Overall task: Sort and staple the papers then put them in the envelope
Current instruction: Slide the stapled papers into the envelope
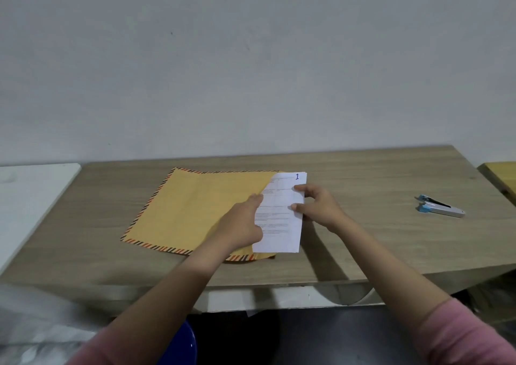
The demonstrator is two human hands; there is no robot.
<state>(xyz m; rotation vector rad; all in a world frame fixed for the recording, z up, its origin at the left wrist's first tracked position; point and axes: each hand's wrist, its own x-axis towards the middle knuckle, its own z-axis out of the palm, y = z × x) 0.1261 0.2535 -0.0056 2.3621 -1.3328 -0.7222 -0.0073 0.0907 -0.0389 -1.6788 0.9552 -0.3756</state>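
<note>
A large yellow envelope (192, 211) with a striped orange-and-black border lies flat on the wooden table (363, 239). A stack of white printed papers (279, 216), marked with a blue "1" at its top right corner, sticks partway out of the envelope's right-hand opening. My right hand (315, 208) pinches the right edge of the papers with thumb and fingers. My left hand (245, 222) holds the envelope's upper layer at the opening, over the left side of the papers. A blue and grey stapler (439, 207) sits on the table to the right, away from both hands.
A white surface (30, 197) adjoins the table on the left. A yellow wooden corner (501, 174) shows at the far right. A blue stool (181, 342) is below the table's front edge. A grey wall stands behind the table.
</note>
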